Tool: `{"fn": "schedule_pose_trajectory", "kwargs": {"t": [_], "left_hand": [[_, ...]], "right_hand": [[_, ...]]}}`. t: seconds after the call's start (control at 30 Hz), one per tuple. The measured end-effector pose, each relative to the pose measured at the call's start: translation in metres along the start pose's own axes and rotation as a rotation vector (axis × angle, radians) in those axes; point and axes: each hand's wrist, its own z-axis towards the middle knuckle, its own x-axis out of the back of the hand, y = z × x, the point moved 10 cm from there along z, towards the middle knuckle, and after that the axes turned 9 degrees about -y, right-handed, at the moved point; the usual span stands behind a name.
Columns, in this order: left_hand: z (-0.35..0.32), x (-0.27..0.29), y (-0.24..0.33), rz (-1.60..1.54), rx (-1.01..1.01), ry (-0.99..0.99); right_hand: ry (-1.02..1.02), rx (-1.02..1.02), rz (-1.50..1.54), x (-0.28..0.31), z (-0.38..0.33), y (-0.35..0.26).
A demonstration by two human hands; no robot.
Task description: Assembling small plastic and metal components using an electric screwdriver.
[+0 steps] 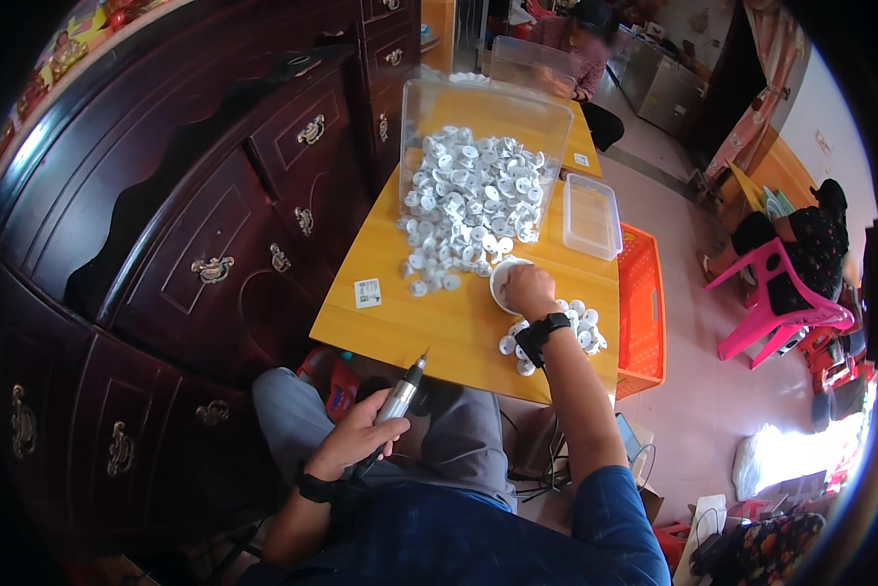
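At a yellow worktable beside a dark wooden cabinet, I watch the left hand wrapped closed around a pen-shaped rotary tool, held over the lap, its long axis tilted up and to the right, tip toward the table edge. The right hand rests curled on a small white bowl; whether it grips anything inside, I cannot tell. A heap of small white parts spills from a tipped clear bin just beyond, nearer the right hand than the left.
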Motion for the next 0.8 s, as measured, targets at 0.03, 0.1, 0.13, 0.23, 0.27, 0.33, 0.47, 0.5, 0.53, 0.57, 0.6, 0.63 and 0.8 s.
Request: {"fn": "schedule_pose_trajectory", "kwargs": {"t": [0.03,0.1,0.13,0.23,0.27,0.33,0.47,0.5,0.53,0.57,0.6,0.63,0.8], "left_hand": [[0.0,-0.001,0.001,0.0,-0.001,0.002],[-0.001,-0.002,0.002,-0.015,-0.003,0.012],[-0.001,-0.002,0.002,-0.015,-0.006,0.014],[-0.001,-0.002,-0.001,-0.02,-0.016,-0.004],[-0.002,-0.002,0.0,-0.017,-0.021,-0.004],[-0.003,-0.001,0.001,-0.014,-0.025,-0.001],[-0.005,0.0,0.003,-0.017,-0.029,-0.007],[-0.005,-0.001,0.003,-0.022,-0.033,-0.018],[-0.005,-0.001,0.003,-0.024,-0.033,-0.016],[-0.005,-0.001,0.005,-0.018,-0.043,-0.014],[-0.005,-0.001,0.006,-0.011,-0.053,-0.011],[-0.005,-0.001,0.005,-0.013,-0.052,-0.008],[-0.005,-0.003,0.006,-0.023,-0.097,-0.018]], "right_hand": [[-0.009,0.014,-0.005,-0.001,0.0,-0.001],[-0.014,0.032,-0.012,0.001,-0.001,-0.005],[-0.023,0.037,0.003,0.001,-0.002,-0.006],[-0.013,0.047,0.03,0.005,-0.007,-0.007],[0.002,0.05,0.042,0.006,-0.008,-0.007],[0.067,0.03,0.08,0.012,-0.008,-0.001],[0.259,0.081,0.283,0.036,-0.023,0.008],[0.323,0.121,0.377,0.043,-0.032,0.008],[0.322,0.123,0.376,0.043,-0.037,0.006],[0.372,0.156,0.494,0.049,-0.045,0.005],[0.421,0.19,0.613,0.053,-0.053,0.003],[0.418,0.192,0.613,0.052,-0.059,-0.002],[0.13,0.347,1.578,0.017,-0.078,-0.027]]}}
